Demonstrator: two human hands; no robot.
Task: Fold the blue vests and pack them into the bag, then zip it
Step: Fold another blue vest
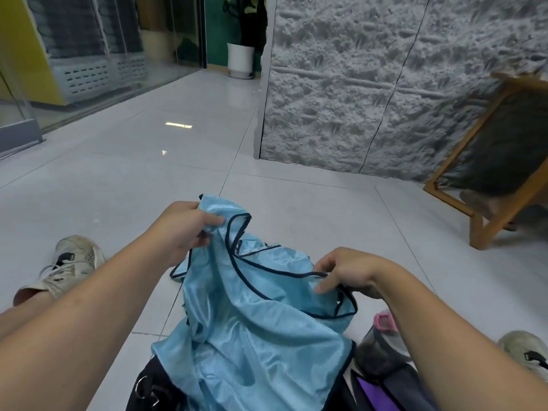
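Your left hand [184, 226] pinches the upper edge of the blue vest [252, 321], thumb over the shiny fabric near its dark-trimmed strap, fingers curled under; that grip lifts this corner above the floor [118, 173]. Your right hand [347, 271] sits lower and nearer to you, its grip curled round the dark piping of the vest's opening, thumb pressed on the fabric just below the trim. The vest hangs crumpled between both hands, unfolded, its lower part draped over the black bag [151, 387] at the bottom edge of the view. A metal ring shows on the bag's left side. More blue cloth lies bunched behind the held piece; you cannot tell whether it is a second vest. Right of the vest, under your right forearm: a dark bottle with a pink cap [382, 339] and something purple, partly hidden. A pale shoe [71, 268] rests on the tiles at left, another shoe [525, 354] at right. A wooden chair frame [486, 185] stands by the textured grey wall
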